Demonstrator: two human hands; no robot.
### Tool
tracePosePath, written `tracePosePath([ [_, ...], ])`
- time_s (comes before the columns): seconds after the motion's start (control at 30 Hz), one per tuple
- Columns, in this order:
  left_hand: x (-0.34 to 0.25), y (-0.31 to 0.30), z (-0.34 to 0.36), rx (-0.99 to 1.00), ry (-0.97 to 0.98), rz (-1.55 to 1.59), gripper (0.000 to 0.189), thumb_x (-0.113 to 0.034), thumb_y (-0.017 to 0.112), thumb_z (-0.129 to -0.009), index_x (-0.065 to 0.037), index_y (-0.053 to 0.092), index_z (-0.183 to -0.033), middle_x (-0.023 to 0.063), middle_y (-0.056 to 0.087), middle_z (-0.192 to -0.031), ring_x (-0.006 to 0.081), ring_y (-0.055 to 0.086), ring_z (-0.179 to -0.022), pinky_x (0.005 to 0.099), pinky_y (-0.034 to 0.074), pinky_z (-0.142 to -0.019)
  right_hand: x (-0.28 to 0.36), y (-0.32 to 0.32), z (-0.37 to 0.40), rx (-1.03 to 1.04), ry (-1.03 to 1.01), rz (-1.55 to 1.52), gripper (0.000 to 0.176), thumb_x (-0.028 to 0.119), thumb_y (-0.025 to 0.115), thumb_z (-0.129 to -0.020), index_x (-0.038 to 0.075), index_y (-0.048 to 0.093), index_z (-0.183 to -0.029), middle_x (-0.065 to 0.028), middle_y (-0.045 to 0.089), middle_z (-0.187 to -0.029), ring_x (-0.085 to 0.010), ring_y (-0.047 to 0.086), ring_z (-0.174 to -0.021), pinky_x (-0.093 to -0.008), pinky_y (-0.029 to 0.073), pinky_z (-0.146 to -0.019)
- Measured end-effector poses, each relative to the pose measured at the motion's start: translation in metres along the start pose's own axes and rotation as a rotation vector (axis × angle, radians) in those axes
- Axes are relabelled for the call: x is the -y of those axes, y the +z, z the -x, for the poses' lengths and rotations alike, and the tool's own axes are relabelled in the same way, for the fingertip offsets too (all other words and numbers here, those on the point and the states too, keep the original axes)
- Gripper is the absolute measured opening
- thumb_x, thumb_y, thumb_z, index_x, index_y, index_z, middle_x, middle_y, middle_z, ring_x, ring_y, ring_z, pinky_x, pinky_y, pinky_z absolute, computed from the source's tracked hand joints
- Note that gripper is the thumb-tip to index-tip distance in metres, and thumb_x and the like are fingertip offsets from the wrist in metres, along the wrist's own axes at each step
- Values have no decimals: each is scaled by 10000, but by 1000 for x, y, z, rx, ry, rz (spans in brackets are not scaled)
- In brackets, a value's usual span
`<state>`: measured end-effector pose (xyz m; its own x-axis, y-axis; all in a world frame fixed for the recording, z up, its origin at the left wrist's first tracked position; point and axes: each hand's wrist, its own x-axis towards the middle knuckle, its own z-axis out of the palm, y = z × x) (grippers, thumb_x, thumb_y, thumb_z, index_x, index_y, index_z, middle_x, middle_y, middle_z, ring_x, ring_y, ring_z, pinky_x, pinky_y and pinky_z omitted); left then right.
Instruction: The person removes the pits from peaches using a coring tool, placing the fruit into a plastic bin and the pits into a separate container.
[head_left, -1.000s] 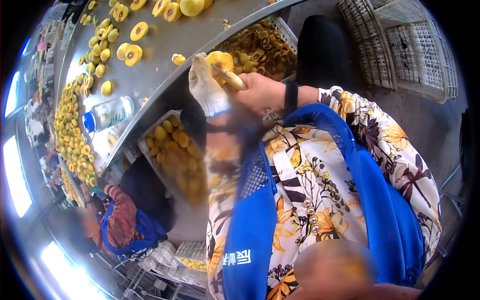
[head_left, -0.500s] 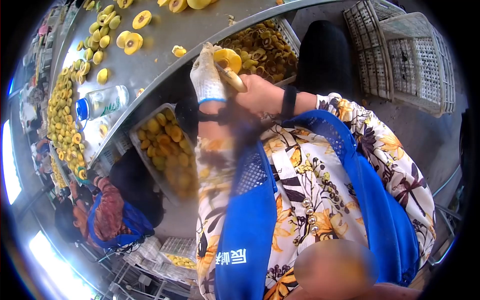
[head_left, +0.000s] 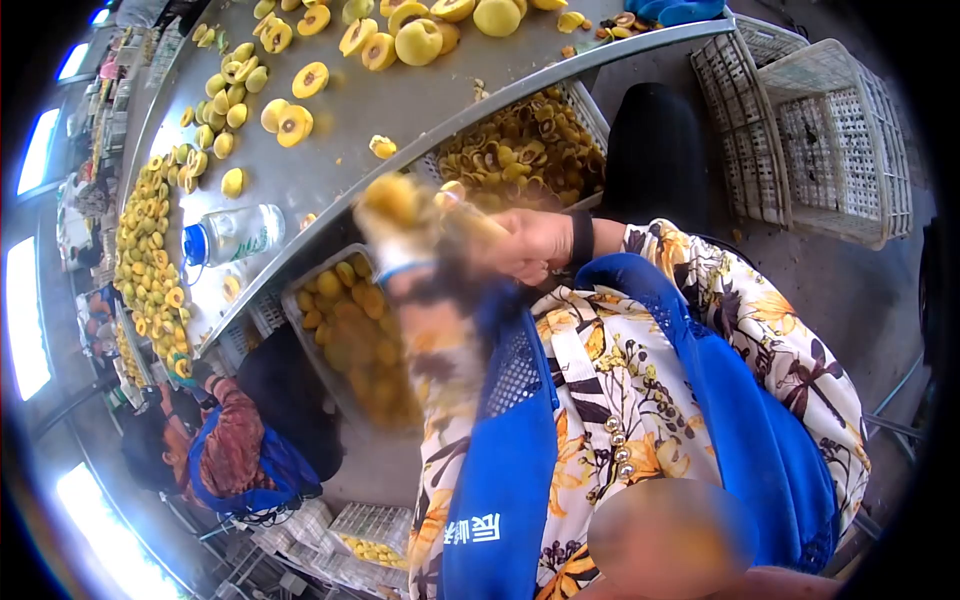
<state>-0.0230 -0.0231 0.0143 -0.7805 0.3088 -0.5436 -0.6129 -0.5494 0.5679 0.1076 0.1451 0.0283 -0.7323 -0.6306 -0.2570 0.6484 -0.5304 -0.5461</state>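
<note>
My left hand (head_left: 393, 243), in a white glove and smeared by motion, is closed on a yellow peach half (head_left: 392, 200) at the table's near edge. My right hand (head_left: 540, 243), bare, grips a light-coloured handle of a pitting tool (head_left: 482, 222) that points up and left. At the tool's far end is a small yellowish round piece (head_left: 451, 192), too blurred to name surely. The tool and the peach half look apart. Beyond my hands, a crate of cut-out peach scraps (head_left: 520, 145) sits below the table edge.
Peach halves (head_left: 294, 125) lie scattered on the metal table (head_left: 330, 160), with a heap of them (head_left: 145, 250) farther left. A blue-capped bottle (head_left: 235, 232) lies there. Below stands a crate of peach halves (head_left: 350, 320). White crates (head_left: 840, 140) stand right. A co-worker (head_left: 240, 450) sits left.
My left hand has drawn left and down with the peach half, away from the tool. My right hand has moved slightly right and down. The view has shifted, showing more of the table.
</note>
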Motion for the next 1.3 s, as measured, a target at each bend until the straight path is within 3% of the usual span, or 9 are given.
tracePosePath([
  [0.17,-74,-128,49,-613,723,-579,456,-519,528,-846,-72,618,-869,49,605,-722,183,600,-624,256,477,-468,-9,-52,-5,-478,48,601,155,190,578,-806,36,564,-803,-43,553,-626,-92,500,-452,-248,353,-363],
  [0.23,-93,-111,85,-789,395,-1245,382,-303,633,-838,50,634,-985,115,648,-944,222,607,-874,300,509,-728,-4,-60,-7,-585,126,757,192,213,579,-792,25,580,-760,-95,592,-649,-132,550,-486,-279,389,-391],
  [0.43,-93,-17,-41,-311,1027,-1556,453,-300,678,-778,-4,595,-1110,165,603,-1110,265,577,-1002,330,437,-888,-4,-50,-10,-708,-64,981,253,243,607,-762,-7,606,-803,-169,629,-714,-268,606,-616,-372,476,-583],
  [0.63,-24,150,-153,59,889,-2368,664,-481,629,-693,-169,486,-1262,197,496,-1229,351,507,-1105,405,427,-911,12,-35,14,-829,-77,987,292,274,635,-756,-11,607,-814,-182,624,-715,-306,605,-642,-398,473,-619],
  [0.8,-26,134,-187,92,948,-1906,580,-295,645,-676,-102,532,-1212,146,639,-900,290,633,-838,377,513,-715,20,-40,53,-913,-205,881,297,262,648,-754,17,598,-916,-198,625,-852,-324,603,-773,-387,461,-716],
  [0.9,-61,112,-107,301,232,-1027,419,-319,551,-842,-72,521,-1180,103,631,-874,201,629,-570,218,400,-353,36,-17,33,-998,-377,1060,316,224,644,-747,29,571,-985,-210,623,-876,-350,604,-827,-404,463,-736],
  [1.03,-51,70,-24,399,24,-490,612,-598,420,-860,-57,491,-1138,144,625,-875,275,643,-667,291,501,-472,56,3,12,-939,-395,1103,298,244,620,-770,17,561,-954,-224,612,-770,-386,604,-726,-420,478,-658],
  [1.17,-12,41,15,286,97,-200,503,-457,457,-913,-2,499,-1123,136,585,-1034,258,578,-933,365,479,-833,41,-2,-13,-766,-408,1344,258,232,609,-790,5,526,-881,-229,594,-720,-405,584,-684,-448,460,-617],
  [1.3,16,26,20,153,263,-397,627,-596,421,-866,-56,502,-1175,97,597,-1016,202,587,-871,299,488,-677,22,-2,-20,-731,-350,1393,239,211,599,-803,1,492,-842,-237,582,-699,-421,575,-663,-463,455,-587],
])
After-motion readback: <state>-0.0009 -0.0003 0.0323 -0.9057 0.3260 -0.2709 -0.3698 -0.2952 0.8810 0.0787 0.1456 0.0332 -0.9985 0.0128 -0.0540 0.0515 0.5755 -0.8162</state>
